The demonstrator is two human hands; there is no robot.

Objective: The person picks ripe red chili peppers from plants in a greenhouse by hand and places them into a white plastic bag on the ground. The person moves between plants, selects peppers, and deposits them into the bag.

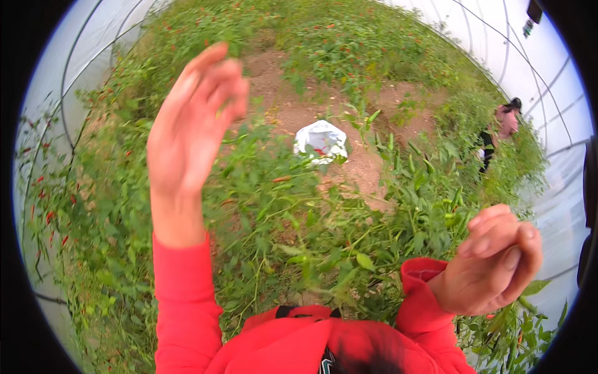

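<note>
My left hand (198, 117) is raised over the chili pepper plants (261, 201), palm showing, fingers slightly bent and a little blurred, with nothing visible in it. To the right, my right hand (493, 262) is lifted above green foliage, its fingers curled towards the thumb; whether something small lies between them cannot be told. Between and beyond both hands, an open white sack (321, 133) stands on bare soil, with a few red peppers (320, 151) visible inside. Green chili peppers (429, 165) hang on the plants to its right.
More plants with red peppers (50, 217) grow at the left, and others (345, 46) stand beyond the reddish soil (299, 103). Another person (507, 121) in a pink top bends among plants at the far right. Plastic greenhouse walls on curved metal hoops (507, 42) enclose both sides.
</note>
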